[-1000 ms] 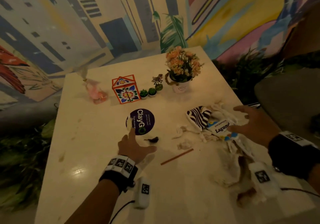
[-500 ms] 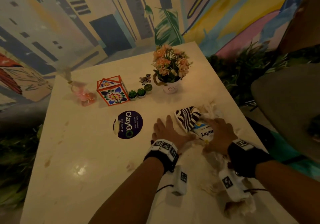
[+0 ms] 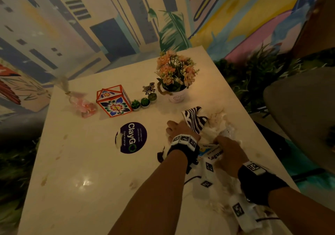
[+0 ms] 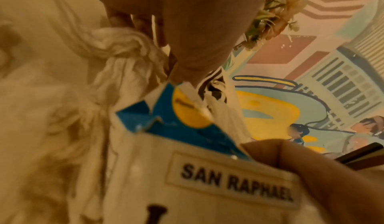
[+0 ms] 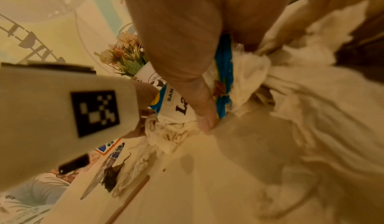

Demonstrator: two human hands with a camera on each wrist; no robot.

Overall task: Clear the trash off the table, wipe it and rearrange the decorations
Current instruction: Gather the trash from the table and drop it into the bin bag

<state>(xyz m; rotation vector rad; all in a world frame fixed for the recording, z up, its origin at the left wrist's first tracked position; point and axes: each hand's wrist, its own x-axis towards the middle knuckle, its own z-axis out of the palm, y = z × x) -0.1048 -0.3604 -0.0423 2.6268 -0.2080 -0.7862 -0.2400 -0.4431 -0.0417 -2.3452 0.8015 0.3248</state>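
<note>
A trash pile lies at the table's right side: a zebra-striped wrapper [image 3: 194, 118], crumpled white tissues [image 3: 218, 121] and a blue-and-white "San Raphael Laguna" packet [image 3: 211, 150]. My left hand [image 3: 178, 127] closes on the pile from the left. In the left wrist view its thumb [image 4: 307, 170] presses the packet [image 4: 207, 178] while its fingers curl round a twisted tissue [image 4: 116, 42]. My right hand [image 3: 226, 144] grips from the right, with its thumb [image 5: 197, 96] on the packet [image 5: 180, 107] and its fingers buried in tissue [image 5: 253, 73].
At the back stand a flower pot [image 3: 176, 97], a zebra figurine [image 3: 149, 88], three tiny cacti [image 3: 145, 102], a painted box [image 3: 114, 101] and a pink wrapped item [image 3: 83, 106]. A purple ClayGo sticker [image 3: 133, 137], a dark scrap [image 3: 160, 155], a brown stick [image 5: 130, 198] and stains [image 3: 44, 180] mark the tabletop.
My left hand moved right from beside the sticker to the trash. The right hand came in from the far side, and both now grip the packet and tissues.
</note>
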